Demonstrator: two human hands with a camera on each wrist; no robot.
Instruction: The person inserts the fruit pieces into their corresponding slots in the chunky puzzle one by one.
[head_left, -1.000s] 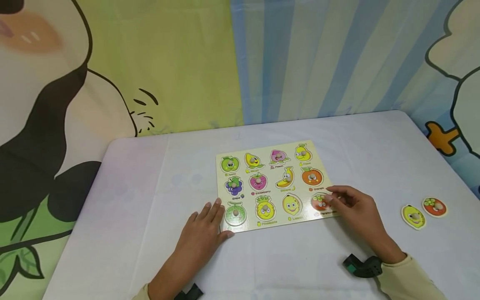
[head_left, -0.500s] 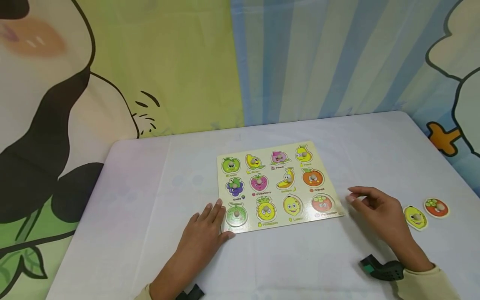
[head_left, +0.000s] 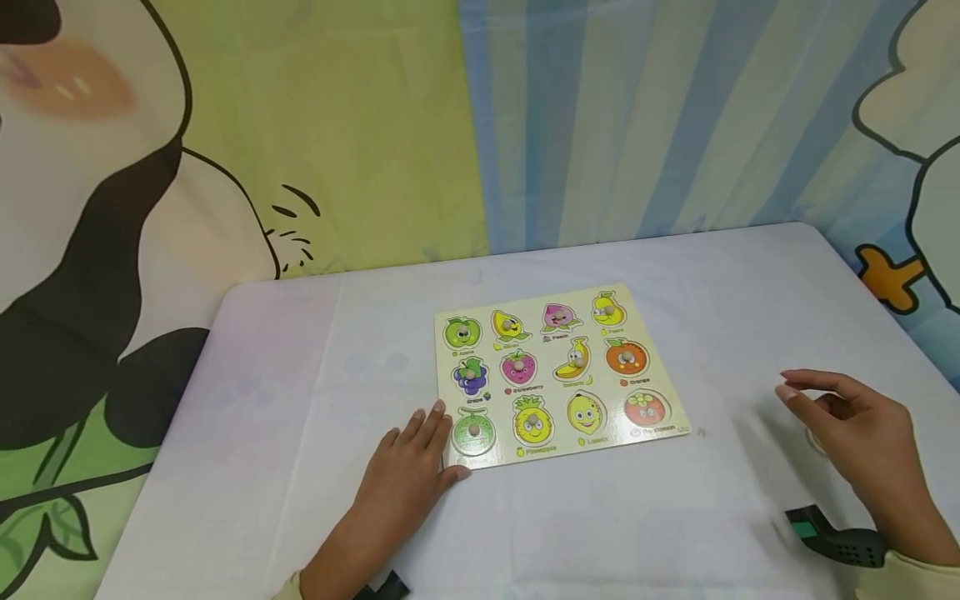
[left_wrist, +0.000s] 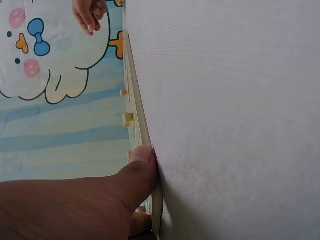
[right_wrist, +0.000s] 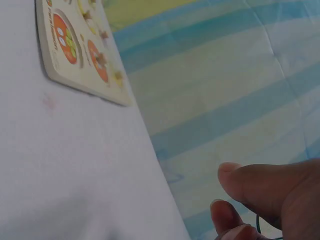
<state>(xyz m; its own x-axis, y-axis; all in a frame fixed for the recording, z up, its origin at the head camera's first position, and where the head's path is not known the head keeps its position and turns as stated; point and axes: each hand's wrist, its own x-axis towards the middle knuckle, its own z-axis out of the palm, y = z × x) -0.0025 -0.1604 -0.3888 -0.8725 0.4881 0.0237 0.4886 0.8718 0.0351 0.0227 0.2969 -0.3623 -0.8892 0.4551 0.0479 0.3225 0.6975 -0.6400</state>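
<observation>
A cream fruit puzzle board (head_left: 558,421) with knobbed pieces lies on the table. My left hand (head_left: 399,479) rests on its lower left corner, fingers straight; in the left wrist view the thumb (left_wrist: 140,167) lies along the board's edge. The lemon recess (head_left: 585,412) and persimmon recess (head_left: 645,408) hold no knobbed piece, only their printed pictures. Well right of the board, my right hand (head_left: 866,429) hovers with thumb and index finger apart and nothing between them. Beneath it shows just the rim of a loose piece (head_left: 813,442); the hand hides the other loose piece.
A white cloth covers the table (head_left: 360,333). Behind it hangs a printed cartoon backdrop (head_left: 322,125) with stripes on the right. Black wrist devices sit on both arms, the right wrist device (head_left: 836,537) near the tabletop.
My right hand has moved right, from the persimmon recess at the board's edge to over the loose lemon and persimmon pieces, now covering them. The left hand stays on the board's corner.
</observation>
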